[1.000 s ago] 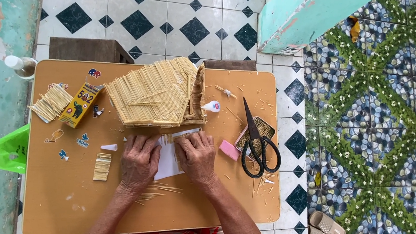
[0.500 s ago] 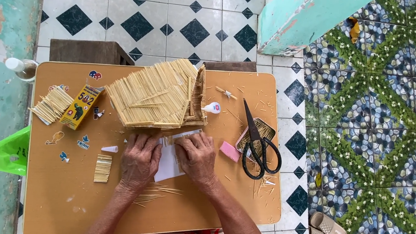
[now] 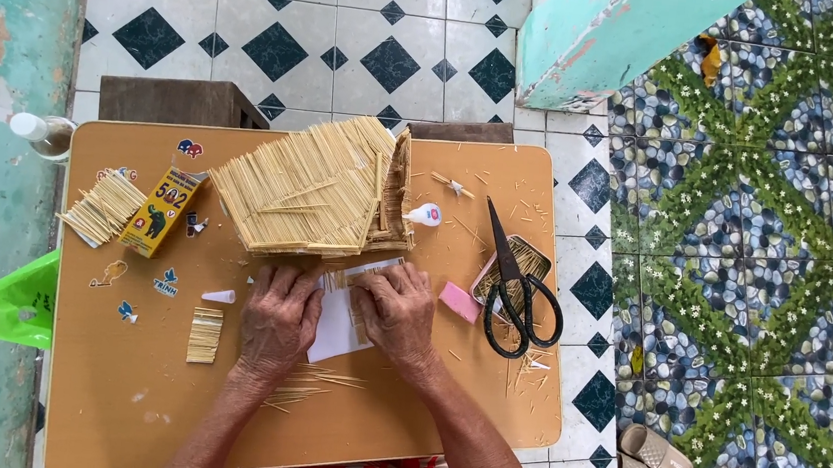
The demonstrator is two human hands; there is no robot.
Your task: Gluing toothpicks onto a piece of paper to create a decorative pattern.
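Seen from above: both hands lie palm-down on a white paper [image 3: 336,322] at the near middle of the table [image 3: 120,409], the left hand [image 3: 278,320] pinning its left edge and the right hand [image 3: 395,312] pressing a short row of sticks [image 3: 347,278] onto it — fingers flat, close together, gripping nothing. The stick roof [image 3: 304,194] sits just beyond, with scissors [image 3: 517,288] and pink block [image 3: 459,300] to the right, near the right hand — apparently for easy reach.

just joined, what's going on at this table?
A person sits at a small tan table, both palms down on a white sheet of paper that carries a row of thin sticks. The left hand and right hand press flat, side by side. Just beyond them stands a model roof of sticks. Black scissors, a pink block and a yellow glue box lie nearby.
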